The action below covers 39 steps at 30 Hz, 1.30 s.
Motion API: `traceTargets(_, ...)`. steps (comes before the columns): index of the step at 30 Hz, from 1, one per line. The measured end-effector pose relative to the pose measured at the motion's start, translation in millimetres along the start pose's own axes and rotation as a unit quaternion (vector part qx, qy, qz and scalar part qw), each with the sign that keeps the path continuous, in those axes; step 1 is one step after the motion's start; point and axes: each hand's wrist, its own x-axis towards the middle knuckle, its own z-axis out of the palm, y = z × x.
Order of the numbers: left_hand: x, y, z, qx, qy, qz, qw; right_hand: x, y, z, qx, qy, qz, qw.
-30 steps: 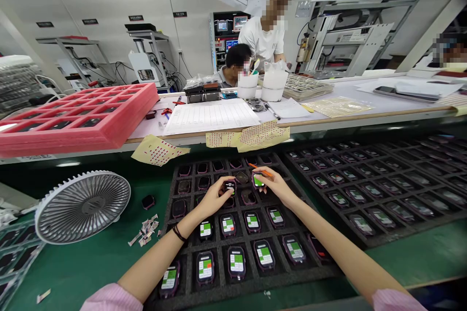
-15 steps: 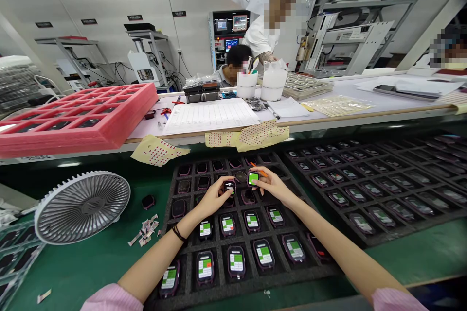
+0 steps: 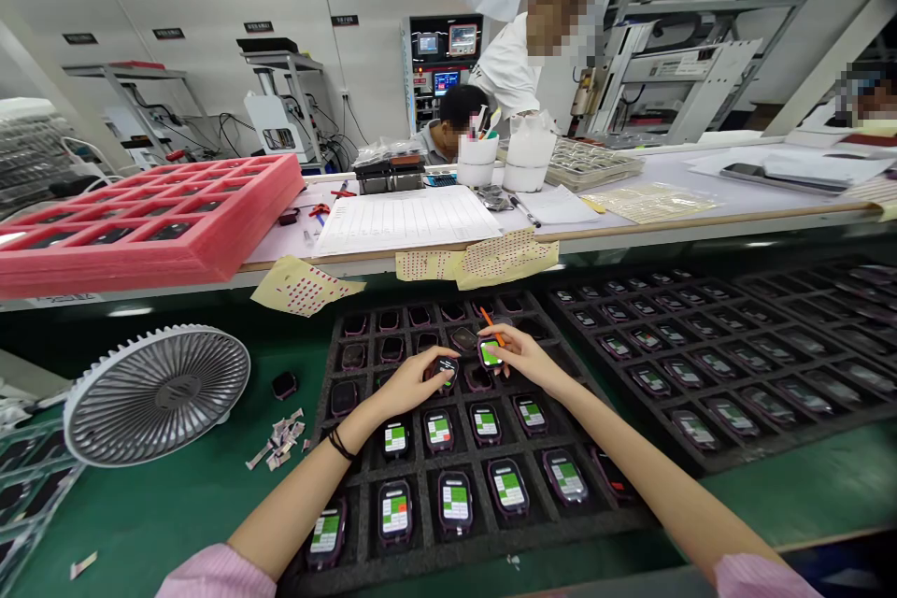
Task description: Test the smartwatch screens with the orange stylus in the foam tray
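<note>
Over the black foam tray [image 3: 364, 561] I hold two smartwatch bodies without straps. My left hand [image 3: 413, 383] pinches a smartwatch [image 3: 447, 372] whose dark screen shows small white text. My right hand [image 3: 522, 357] grips another smartwatch [image 3: 490, 353] with a green and white screen. An orange stick-like tool [image 3: 491, 324] pokes up from the right hand's fingers; its lower end is hidden. Below both hands, rows of watches such as a lit watch [image 3: 456, 502] lie in the tray's compartments, screens up. Watches farther back in the tray have dark screens.
A grey round fan [image 3: 158, 397] and small paper strips [image 3: 280, 441] lie left, near a loose dark watch [image 3: 284, 386]. More watches fill a second black tray [image 3: 707, 458] at right. A shelf bears a pink foam tray [image 3: 210, 252] and papers [image 3: 410, 220]. Two people [image 3: 508, 65] are behind it.
The watch in my left hand has dropped slightly and turned. The right-hand watch has moved a little down, and the orange tool stands more upright. The standing person leans farther right.
</note>
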Motion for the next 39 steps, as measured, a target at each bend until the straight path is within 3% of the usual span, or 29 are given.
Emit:
traceTargets(7, -2, 6, -2.2, -0.002, -0.011, 0.002, 1.000, -4, -1, 6, -0.053, -0.023, 0.009, 0.998)
traceTargets(13, 3, -9, 4.9, -0.137, 0.062, -0.019, 0.988, 0, -1, 3, 0.057, 0.024, 0.035, 0.997)
traceTargets(17, 5, -13, 7.0, -0.166, 0.077, -0.046, 0.982, -1, -3, 1, 0.105, 0.043, 0.007, 0.994)
traceTargets(39, 6, -16, 10.6, -0.208, 0.080, -0.031, 0.974, -6, -10, 6, 0.108, -0.026, -0.032, 0.993)
